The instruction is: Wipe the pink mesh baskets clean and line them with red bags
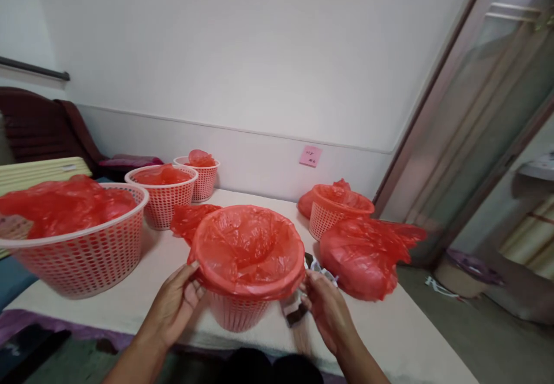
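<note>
A basket point(240, 313) of pink-looking perforated plastic stands upright near the middle of the front edge of the white table point(411, 338), lined with a red plastic bag point(249, 239) folded over its rim. The left hand point(175, 303) pinches the bag's folded edge at the rim's left side, its other fingers curled below. The right hand point(326, 309) pinches the edge on the right side, fingers bent. Just beside it on the table lies a brown-and-white item point(296, 309), too hidden to name.

Toward the table's right edge rests a bulging red bag point(361, 263); behind it, near the far right corner, is a bag-lined lattice basket point(322, 219). Along the left edge stand a large white basket point(99, 257), a medium basket point(167, 202) and, near the far edge, a small basket point(204, 182), each holding red plastic. A pink note point(310, 156) is on the wall point(216, 55).
</note>
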Available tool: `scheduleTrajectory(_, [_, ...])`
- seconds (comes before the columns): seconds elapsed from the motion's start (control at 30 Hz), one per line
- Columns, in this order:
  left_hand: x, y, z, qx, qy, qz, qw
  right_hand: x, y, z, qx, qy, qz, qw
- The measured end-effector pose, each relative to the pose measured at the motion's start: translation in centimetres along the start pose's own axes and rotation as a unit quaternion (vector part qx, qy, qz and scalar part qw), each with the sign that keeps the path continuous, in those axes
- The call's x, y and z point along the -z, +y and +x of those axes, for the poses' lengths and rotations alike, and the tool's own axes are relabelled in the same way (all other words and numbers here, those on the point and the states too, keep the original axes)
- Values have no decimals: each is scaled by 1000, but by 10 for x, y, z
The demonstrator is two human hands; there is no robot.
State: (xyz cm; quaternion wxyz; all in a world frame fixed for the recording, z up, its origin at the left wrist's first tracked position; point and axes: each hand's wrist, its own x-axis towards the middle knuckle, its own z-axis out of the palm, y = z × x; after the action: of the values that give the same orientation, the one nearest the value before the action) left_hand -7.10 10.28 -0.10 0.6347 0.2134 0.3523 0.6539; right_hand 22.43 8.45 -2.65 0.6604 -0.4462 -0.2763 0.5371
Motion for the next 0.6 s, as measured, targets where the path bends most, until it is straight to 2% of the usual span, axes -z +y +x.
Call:
scheduleTrajectory(0.03, [-1,0,0,-2,5,1,1000,-4,0,-1,-50,-25,50,997])
scheduleTrajectory(0.1, [-2,0,-1,-7,17,2,1000,-13,2,-1,-108,-58,119,985])
scheduleTrajectory(0.23, [-2,1,-2,-10,27,5,1000,-23,7,6,-101,-78,171,977])
scheduleTrajectory(0.4, [0,-1,1,-11,24,8,1000,-24,15,16,-99,-108,149,978])
scheduleTrajectory(0.6, [2,-4,-4,-23,12,12,1000,-13,29,19,-115,-94,53,988])
